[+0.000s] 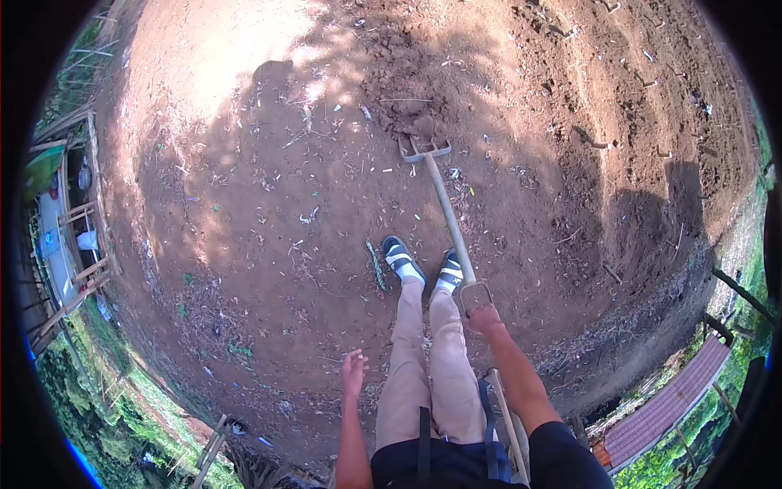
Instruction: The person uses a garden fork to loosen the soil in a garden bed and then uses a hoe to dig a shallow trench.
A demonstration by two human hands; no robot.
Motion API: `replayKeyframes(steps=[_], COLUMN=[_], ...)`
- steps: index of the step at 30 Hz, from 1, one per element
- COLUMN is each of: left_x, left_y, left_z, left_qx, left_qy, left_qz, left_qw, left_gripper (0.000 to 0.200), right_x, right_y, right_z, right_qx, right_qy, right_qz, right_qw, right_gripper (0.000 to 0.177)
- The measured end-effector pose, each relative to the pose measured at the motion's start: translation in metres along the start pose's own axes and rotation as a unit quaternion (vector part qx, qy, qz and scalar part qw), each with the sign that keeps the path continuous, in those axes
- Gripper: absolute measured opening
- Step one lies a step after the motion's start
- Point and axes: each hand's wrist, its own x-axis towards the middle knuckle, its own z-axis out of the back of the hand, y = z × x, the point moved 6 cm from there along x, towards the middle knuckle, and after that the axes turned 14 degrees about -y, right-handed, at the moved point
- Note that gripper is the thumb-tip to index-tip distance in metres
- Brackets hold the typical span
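My right hand [485, 320] is wrapped around the D-shaped grip of a garden fork [447, 205]. The fork's long pale shaft slants away from me, past my right foot. At its far end the metal head rests at the edge of dark, loosened soil [405, 88], with the tine tips partly hidden there. My left hand [353, 372] hangs in the air beside my left leg, its fingers loosely bent and apart, holding nothing.
My feet in sandals and socks [398, 255] stand on bare brown ground. Furrowed soil with short stakes [604, 147] lies to the right. A wooden pole structure [96, 196] is at left, a rusty roofing sheet [669, 399] at lower right. Another wooden shaft [509, 420] stands beside my right leg.
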Motion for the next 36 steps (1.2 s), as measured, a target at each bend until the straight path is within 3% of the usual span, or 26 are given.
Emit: replayKeyframes(steps=[2, 7, 9, 11, 13, 14, 16, 17, 20, 23, 25, 28, 30, 31, 33, 36], left_x=[-0.003, -0.032, -0.035, -0.039, -0.049, -0.049, -0.044, -0.041, -0.04, -0.039, -0.036, -0.032, -0.055, -0.066, -0.079, -0.054], left_y=[0.04, 0.089, 0.09, 0.097, 0.079, 0.069, 0.038, 0.019, -0.045, -0.058, -0.036, 0.015, 0.049, 0.063, 0.095, 0.128], left_z=[0.022, 0.047, 0.052, 0.057, 0.066, 0.071, 0.082, 0.091, 0.128, 0.151, 0.159, 0.146, 0.136, 0.132, 0.121, 0.114], left_qx=[0.026, 0.052, 0.056, 0.002, -0.041, -0.049, -0.071, -0.082, -0.204, -0.268, -0.274, -0.216, -0.146, -0.087, -0.128, -0.141], left_qy=[-0.03, -0.001, 0.017, 0.018, 0.01, 0.026, 0.053, 0.063, -0.041, -0.09, -0.105, -0.07, -0.04, -0.018, 0.018, 0.035], left_qz=[0.046, 0.06, 0.044, 0.061, 0.11, 0.106, 0.091, 0.079, -0.018, -0.058, -0.058, 0.033, 0.116, 0.15, 0.181, 0.181], left_qw=[0.998, 0.997, 0.997, 0.998, 0.993, 0.993, 0.992, 0.992, 0.978, 0.957, 0.954, 0.973, 0.982, 0.985, 0.975, 0.973], left_gripper=[0.03, 0.028, 0.027, 0.029, 0.033, 0.031, 0.03, 0.031, 0.034, 0.034, 0.034, 0.03, 0.03, 0.028, 0.025, 0.025], right_x=[-0.006, -0.028, -0.04, -0.06, -0.073, -0.073, -0.101, -0.117, -0.176, -0.212, -0.205, -0.169, -0.154, -0.145, -0.137, -0.142], right_y=[-0.003, 0.009, 0.018, 0.037, 0.055, 0.06, 0.081, 0.086, 0.121, 0.133, 0.134, 0.131, 0.133, 0.133, 0.131, 0.138], right_z=[0.011, 0.064, 0.105, 0.167, 0.246, 0.288, 0.392, 0.433, 0.501, 0.501, 0.479, 0.45, 0.44, 0.448, 0.456, 0.468], right_qx=[-0.015, -0.046, -0.063, -0.101, -0.111, -0.106, -0.105, -0.049, -0.068, -0.103, -0.097, -0.139, -0.143, -0.139, -0.12, -0.147], right_qy=[-0.074, -0.119, -0.165, -0.215, -0.277, -0.334, -0.387, -0.31, -0.384, -0.328, -0.297, -0.326, -0.441, -0.44, -0.302, -0.334], right_qz=[0.009, 0.006, 0.008, 0.067, 0.087, 0.123, 0.106, 0.018, 0.153, 0.157, 0.162, 0.122, 0.164, 0.162, 0.109, 0.106], right_qw=[0.997, 0.992, 0.984, 0.969, 0.95, 0.929, 0.91, 0.949, 0.908, 0.926, 0.936, 0.927, 0.871, 0.872, 0.94, 0.925], right_gripper=[0.049, 0.049, 0.05, 0.052, 0.051, 0.051, 0.045, 0.046, 0.047, 0.048, 0.048, 0.048, 0.049, 0.049, 0.051, 0.052])
